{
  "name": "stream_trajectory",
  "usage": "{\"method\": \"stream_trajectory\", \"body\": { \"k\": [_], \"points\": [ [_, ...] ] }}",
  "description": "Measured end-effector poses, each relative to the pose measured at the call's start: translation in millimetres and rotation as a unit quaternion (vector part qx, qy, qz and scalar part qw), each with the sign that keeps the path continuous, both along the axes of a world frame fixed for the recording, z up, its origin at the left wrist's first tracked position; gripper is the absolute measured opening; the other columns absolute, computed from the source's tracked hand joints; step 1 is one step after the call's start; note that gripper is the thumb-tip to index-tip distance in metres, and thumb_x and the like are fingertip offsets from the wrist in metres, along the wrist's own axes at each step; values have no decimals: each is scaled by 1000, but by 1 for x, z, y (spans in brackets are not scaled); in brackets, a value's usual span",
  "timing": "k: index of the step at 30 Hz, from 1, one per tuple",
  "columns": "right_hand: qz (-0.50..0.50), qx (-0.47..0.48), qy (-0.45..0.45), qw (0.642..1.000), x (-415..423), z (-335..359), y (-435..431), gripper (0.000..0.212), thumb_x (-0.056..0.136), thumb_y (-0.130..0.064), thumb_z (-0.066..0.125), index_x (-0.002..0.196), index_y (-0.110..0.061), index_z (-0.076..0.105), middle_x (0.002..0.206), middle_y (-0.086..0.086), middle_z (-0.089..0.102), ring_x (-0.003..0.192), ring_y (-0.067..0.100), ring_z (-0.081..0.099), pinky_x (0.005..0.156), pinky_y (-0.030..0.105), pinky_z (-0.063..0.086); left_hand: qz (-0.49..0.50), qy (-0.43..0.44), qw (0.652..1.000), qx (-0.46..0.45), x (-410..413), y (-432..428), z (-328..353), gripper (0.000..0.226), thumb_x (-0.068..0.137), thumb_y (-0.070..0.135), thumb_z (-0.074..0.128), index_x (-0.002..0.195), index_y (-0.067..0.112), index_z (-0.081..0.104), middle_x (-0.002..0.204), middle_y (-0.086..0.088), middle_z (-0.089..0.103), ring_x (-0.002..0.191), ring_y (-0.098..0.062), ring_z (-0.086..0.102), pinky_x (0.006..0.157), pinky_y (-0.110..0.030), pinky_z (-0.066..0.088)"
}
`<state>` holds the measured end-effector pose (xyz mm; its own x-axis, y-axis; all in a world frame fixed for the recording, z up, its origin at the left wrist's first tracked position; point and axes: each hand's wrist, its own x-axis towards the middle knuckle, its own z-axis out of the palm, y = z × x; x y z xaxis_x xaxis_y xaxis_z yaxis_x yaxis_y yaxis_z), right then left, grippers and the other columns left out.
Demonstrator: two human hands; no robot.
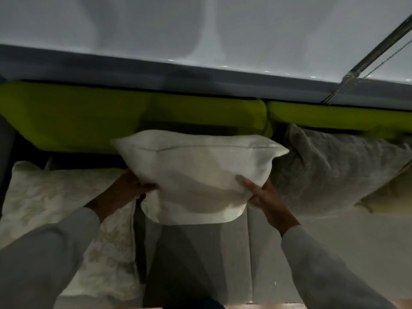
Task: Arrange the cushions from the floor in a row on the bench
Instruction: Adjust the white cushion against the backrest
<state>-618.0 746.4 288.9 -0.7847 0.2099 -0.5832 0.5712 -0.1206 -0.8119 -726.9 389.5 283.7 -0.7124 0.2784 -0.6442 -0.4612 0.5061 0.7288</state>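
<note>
I hold a plain white cushion [196, 172] in front of me, just above the grey bench seat [207, 253]. My left hand [127, 190] grips its lower left side and my right hand [263, 197] grips its lower right corner. A pale cushion with a leaf pattern [55, 201] lies on the bench to the left. To the right, a grey textured cushion [330, 172] leans against the lime-green back pads [78, 117], with a cream cushion [388, 197] partly hidden behind it at the far right.
A second lime-green back pad [334, 117] runs along the right. Above the pads is a grey ledge [133, 68] and a white roller blind [200, 25] with a bead chain [365, 74] at the right. A strip of floor [278, 306] shows at the bottom.
</note>
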Motion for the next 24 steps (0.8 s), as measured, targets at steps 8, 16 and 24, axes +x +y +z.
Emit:
{"method": "stream_trajectory", "body": {
  "k": [8,16,24],
  "points": [
    [-8,49,-6,999,-50,-21,3,118,45,-44,99,145,-25,41,136,2,60,123,27,59,100,51,52,201,-1,977,73,-45,32,-9,54,86,52,63,136,40,48,133,4,57,117,-24,57,83,-46,55],
    [-8,77,-2,997,-72,-9,1,75,33,-62,97,99,-66,61,117,-14,70,112,15,66,94,42,58,201,19,976,88,-58,35,-19,28,99,37,51,126,38,58,126,1,59,111,-26,58,61,-35,55],
    [-72,71,71,992,-56,-11,20,110,48,-42,99,142,-41,43,129,-11,63,114,10,64,90,36,59,243,-42,961,128,-55,43,-19,17,83,51,65,92,38,73,96,11,77,94,-19,71,57,-38,59]
  ]
}}
